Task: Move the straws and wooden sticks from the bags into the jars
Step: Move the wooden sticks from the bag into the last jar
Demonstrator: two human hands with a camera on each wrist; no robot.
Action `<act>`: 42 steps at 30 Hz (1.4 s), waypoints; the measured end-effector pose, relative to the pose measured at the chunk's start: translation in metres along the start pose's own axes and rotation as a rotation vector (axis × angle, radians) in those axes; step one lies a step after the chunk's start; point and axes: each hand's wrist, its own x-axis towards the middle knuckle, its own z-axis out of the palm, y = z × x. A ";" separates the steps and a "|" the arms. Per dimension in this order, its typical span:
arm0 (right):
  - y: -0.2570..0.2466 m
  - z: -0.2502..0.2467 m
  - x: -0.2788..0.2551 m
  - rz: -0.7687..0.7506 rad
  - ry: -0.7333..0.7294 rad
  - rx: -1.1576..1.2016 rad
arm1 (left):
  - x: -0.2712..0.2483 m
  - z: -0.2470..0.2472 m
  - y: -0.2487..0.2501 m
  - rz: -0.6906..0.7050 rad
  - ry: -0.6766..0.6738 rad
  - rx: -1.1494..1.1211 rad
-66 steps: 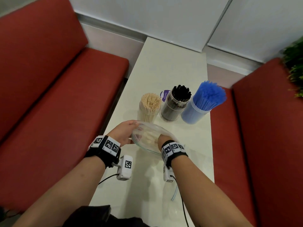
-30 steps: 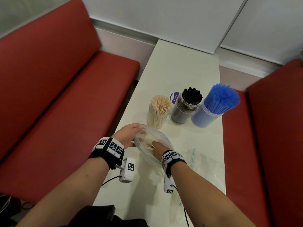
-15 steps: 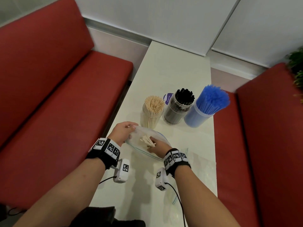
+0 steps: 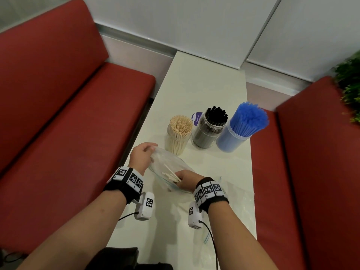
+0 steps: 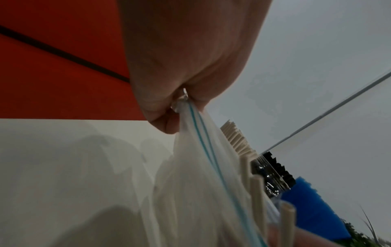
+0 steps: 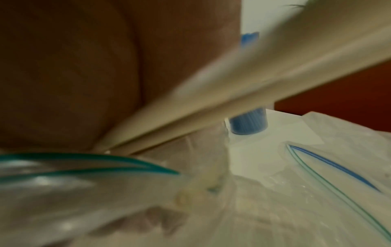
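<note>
Both hands work 1 clear bag near the table edge: my left hand pinches its rim open, my right hand grips the last few beige straws inside. All 3 jars look nearly full: blue jar, black jar, beige jar. Little seems left beyond this handful.

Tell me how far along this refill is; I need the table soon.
Nearly done, by the look of it. Three jars stand filled: beige straws, black straws, blue straws. In hand: the left hand pinches the zip bag's rim while the right hand grips a last few beige straws. Left: drop those in the beige jar. A flat clear bag looks empty.
</note>
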 end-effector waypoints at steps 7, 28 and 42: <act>0.001 -0.005 -0.002 0.009 0.091 0.258 | -0.001 -0.007 -0.005 -0.024 0.102 0.108; -0.057 -0.044 -0.014 -0.280 0.813 1.375 | -0.016 0.006 0.015 -0.206 -0.296 0.045; -0.074 -0.067 -0.003 -0.440 0.861 1.429 | -0.028 0.019 0.039 -0.130 -0.486 0.185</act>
